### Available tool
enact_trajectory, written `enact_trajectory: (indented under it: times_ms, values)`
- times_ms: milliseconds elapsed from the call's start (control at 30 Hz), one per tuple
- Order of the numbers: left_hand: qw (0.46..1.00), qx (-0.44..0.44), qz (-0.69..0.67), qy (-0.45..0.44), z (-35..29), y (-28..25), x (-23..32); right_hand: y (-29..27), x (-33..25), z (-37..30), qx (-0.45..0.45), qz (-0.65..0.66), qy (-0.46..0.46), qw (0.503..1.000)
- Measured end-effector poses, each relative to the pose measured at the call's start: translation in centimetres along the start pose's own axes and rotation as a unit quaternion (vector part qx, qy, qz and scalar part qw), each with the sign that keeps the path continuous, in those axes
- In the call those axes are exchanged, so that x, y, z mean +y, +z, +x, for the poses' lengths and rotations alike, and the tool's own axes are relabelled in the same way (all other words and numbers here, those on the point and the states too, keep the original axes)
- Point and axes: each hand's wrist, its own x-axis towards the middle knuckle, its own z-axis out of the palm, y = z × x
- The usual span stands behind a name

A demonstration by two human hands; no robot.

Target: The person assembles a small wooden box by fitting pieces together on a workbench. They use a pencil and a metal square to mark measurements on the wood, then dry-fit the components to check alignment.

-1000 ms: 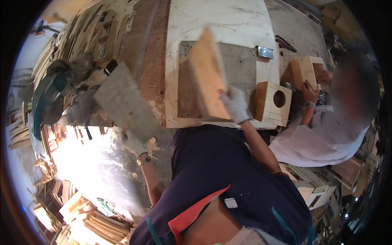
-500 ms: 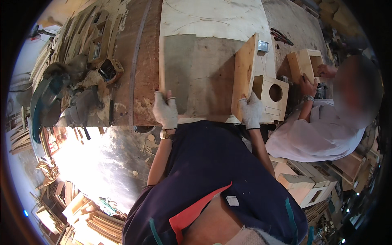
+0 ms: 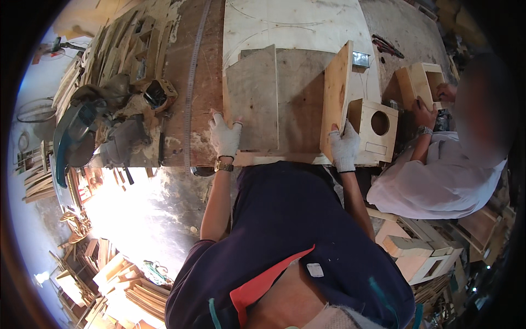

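My left hand (image 3: 225,136), in a white knit glove, has its fingers apart beside the near left corner of a thin grey-brown board (image 3: 251,101). That board slants over a larger brown plywood sheet (image 3: 300,98), its pale edge toward the right. My right hand (image 3: 345,147), gloved too, grips the near end of a light wooden panel (image 3: 336,88) standing on edge, thumb on the left face and fingers on the right. Just right of this panel is a small wooden box (image 3: 372,137) with a round hole in its front.
A pale plywood sheet (image 3: 290,24) with pencil arcs lies beneath. Left are a long metal ruler (image 3: 195,71) and a circular saw (image 3: 76,131) with its blade exposed. Pliers (image 3: 388,46) lie far right. A person (image 3: 438,175) at the right handles another wooden box (image 3: 419,82).
The left board has tipped over to the right from standing on edge, and my left hand has let go of it. My right hand still holds its panel. The whole view has shifted slightly.
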Motion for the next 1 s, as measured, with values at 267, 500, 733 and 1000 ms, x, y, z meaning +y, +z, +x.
enact_trajectory:
  times_ms: [267,500,733,1000]
  values:
    - [0.980,-0.173,0.096,-0.034,-2.3,4.9,9.1,-0.3,0.0,0.0,-0.001,0.027,-0.008,1.000]
    - [0.984,-0.154,0.085,-0.014,-2.4,4.7,8.4,-0.9,-1.3,-0.1,-0.011,0.003,0.018,1.000]
    - [0.899,-0.190,-0.395,-0.016,1.0,0.5,-1.8,-0.2,-0.4,0.1,0.028,0.048,-0.002,0.998]
    - [0.976,-0.011,-0.213,-0.039,-1.7,-4.2,-0.1,0.4,0.9,0.6,0.008,0.091,-0.026,0.996]
